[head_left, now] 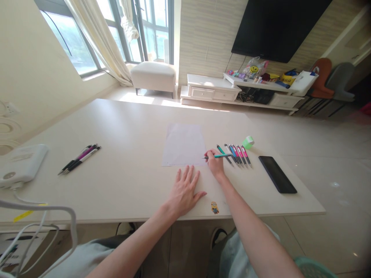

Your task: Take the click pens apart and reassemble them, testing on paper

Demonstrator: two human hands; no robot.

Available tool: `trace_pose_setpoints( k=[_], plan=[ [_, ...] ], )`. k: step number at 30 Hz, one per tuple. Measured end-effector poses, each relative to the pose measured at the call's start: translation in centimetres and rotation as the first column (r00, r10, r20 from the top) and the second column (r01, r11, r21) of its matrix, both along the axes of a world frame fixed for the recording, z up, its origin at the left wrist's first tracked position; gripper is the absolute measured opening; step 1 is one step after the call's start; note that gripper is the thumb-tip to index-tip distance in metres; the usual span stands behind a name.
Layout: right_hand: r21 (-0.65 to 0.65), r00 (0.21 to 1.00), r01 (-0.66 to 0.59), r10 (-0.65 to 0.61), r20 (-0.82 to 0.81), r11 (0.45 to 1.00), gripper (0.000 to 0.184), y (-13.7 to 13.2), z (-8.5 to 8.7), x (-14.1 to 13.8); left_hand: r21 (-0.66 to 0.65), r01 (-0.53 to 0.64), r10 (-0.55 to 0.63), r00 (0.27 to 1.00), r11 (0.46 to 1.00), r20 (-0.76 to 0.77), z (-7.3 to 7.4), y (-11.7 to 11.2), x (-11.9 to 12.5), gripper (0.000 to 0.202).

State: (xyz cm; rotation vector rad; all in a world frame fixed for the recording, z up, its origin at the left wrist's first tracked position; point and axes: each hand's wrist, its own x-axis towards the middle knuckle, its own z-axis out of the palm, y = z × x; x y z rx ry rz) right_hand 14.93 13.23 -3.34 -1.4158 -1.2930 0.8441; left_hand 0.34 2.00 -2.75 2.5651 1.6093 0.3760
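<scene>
A white sheet of paper (184, 144) lies on the white table (121, 135). My left hand (185, 191) rests flat at its near edge, fingers spread, holding nothing. In my right hand (215, 164) is a green pen (223, 155), its tip at the paper's lower right corner. Faint marks run along the sheet's near edge, too small to read. Just right of that hand, several pens (239, 154) with pink, blue and green barrels lie side by side. A small cartoon sticker (214, 207) sits near the table's front edge, between my forearms.
A black phone (277, 174) and a light green block-shaped object (248, 142) lie to the right. Several more pens (79, 159) are at left, beyond them a white box-like device (23, 164) with a cable (58, 208). The table's right edge slants beyond the phone.
</scene>
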Motion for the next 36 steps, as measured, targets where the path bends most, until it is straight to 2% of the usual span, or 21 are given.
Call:
trace_pose_setpoints(
  k=[1,3,6,8,13,16,19,22,28,31,33,34,36],
  plan=[
    [-0.003,1.0,0.01,-0.01,-0.011,1.0,0.019,0.1,0.2,0.4,0.002,-0.001,0.001,1.0,1.0,0.002,0.0,0.0,0.0,0.067],
    [0.027,0.998,0.052,-0.052,0.02,0.998,0.033,0.1,0.8,1.6,0.007,-0.002,0.002,1.0,1.0,0.005,-0.1,0.0,0.0,0.067],
    [0.163,0.981,0.134,-0.154,0.119,0.977,0.061,0.0,1.6,3.7,0.005,0.001,-0.001,1.0,1.0,0.005,-0.2,0.0,-0.1,0.067],
    [0.244,0.967,0.143,-0.188,0.173,0.959,0.07,-0.1,1.9,5.4,0.003,0.003,-0.003,1.0,1.0,0.004,-0.3,0.0,-0.1,0.067],
    [0.249,0.911,0.055,-0.151,0.384,0.967,0.061,0.3,2.1,8.9,0.007,0.02,-0.02,1.0,1.0,-0.001,-0.3,0.0,-0.4,0.065],
    [0.217,0.812,0.01,-0.134,0.567,0.976,0.066,0.6,1.9,10.2,-0.007,0.039,-0.039,0.999,0.999,-0.016,-0.1,-0.4,-0.7,0.061],
    [0.119,0.686,0.024,-0.103,0.72,0.993,0.066,0.8,1.8,10.9,-0.033,0.056,-0.057,0.998,0.998,-0.029,0.3,-0.9,-1.1,0.059],
    [0.105,0.623,0.017,-0.093,0.776,0.994,0.054,1.1,1.5,11.1,-0.037,0.074,-0.075,0.997,0.997,-0.024,0.6,-1.6,-1.5,0.057],
    [0.159,0.574,0.013,-0.137,0.807,0.987,0.035,1.7,0.6,11.0,-0.02,0.106,-0.105,0.994,0.994,0.018,1.3,-2.8,-2.5,0.052],
    [0.158,0.563,0.008,-0.135,0.816,0.987,0.033,1.9,0.1,11.1,0.002,0.057,-0.057,0.998,0.998,0.036,2.6,-2.7,-3.9,0.045],
    [0.163,0.552,0.003,-0.138,0.822,0.987,0.032,2.0,-0.3,11.4,0.011,-0.023,0.022,0.999,1.0,0.049,3.7,-1.9,-6.1,0.038],
    [0.169,0.547,0.002,-0.142,0.825,0.986,0.031,2.1,-0.6,11.5,0.008,-0.081,0.081,0.995,0.997,0.058,4.4,-1.3,-7.7,0.035],
    [0.172,0.548,0.0,-0.144,0.824,0.985,0.03,2.2,-1.1,11.8,0.009,-0.291,0.289,0.954,0.957,0.075,5.6,-0.1,-11.7,0.031]
  ],
)
